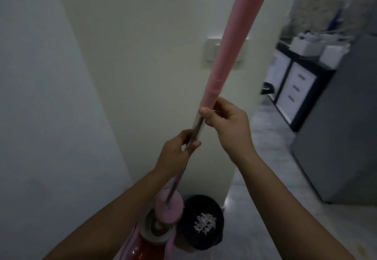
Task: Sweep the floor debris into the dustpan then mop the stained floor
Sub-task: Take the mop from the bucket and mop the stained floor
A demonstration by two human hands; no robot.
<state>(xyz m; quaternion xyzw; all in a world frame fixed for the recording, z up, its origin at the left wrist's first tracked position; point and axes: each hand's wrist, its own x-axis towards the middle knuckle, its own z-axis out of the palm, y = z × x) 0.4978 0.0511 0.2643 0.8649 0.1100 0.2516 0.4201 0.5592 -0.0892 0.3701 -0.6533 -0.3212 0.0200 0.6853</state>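
Note:
A mop handle point(228, 41) with a pink sleeve on its upper part and a bare metal shaft below runs upright through the middle of the view. My right hand point(226, 121) grips the shaft just under the pink sleeve. My left hand point(175, 153) holds the metal shaft lower down. The shaft ends in a pink collar point(169, 208) above a red and pink mop bucket point(151, 245) at the bottom edge. Beside it on the floor sits a dark round bin point(204, 223) with white debris point(205, 223) inside.
A cream wall point(142, 55) with a switch plate point(210, 53) stands straight ahead. A pale wall fills the left. To the right, light floor tiles point(271, 157) lead past a grey appliance point(342, 137) and a dark cabinet with white drawers point(297, 84).

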